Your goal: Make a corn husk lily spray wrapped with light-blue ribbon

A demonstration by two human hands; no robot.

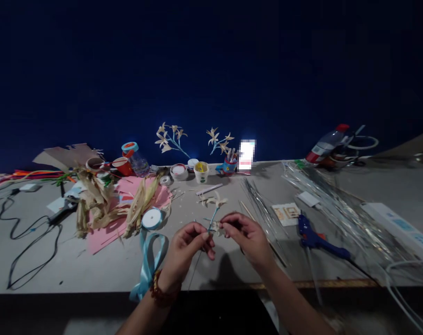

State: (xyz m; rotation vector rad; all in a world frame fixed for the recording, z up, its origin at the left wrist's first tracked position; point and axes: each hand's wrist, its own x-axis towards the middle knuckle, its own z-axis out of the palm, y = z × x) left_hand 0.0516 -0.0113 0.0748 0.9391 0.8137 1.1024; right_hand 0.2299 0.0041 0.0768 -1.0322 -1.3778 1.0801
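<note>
My left hand (194, 241), with a beaded bracelet on its wrist, pinches the thin stem of a handmade flower (215, 204). The flower has pale, husk-like petals, and its upper stem is light blue; a bare wire runs down below my fingers. Just to the right, my right hand (245, 235) is closed in a pinch at a small pale piece beside the stem. What exactly its fingertips grip is too small to make out. A spool of light blue ribbon (152, 217) lies left of my hands, its loose ribbon trailing by my left wrist.
Dried husks (138, 207) lie over pink paper (109, 232) at left. Small tubs (201, 173) and finished flower sprays (171, 139) stand at the back, near a bright phone screen (246, 156). Wires (262, 204), a blue glue gun (318, 239) and a power strip (399, 228) are at right.
</note>
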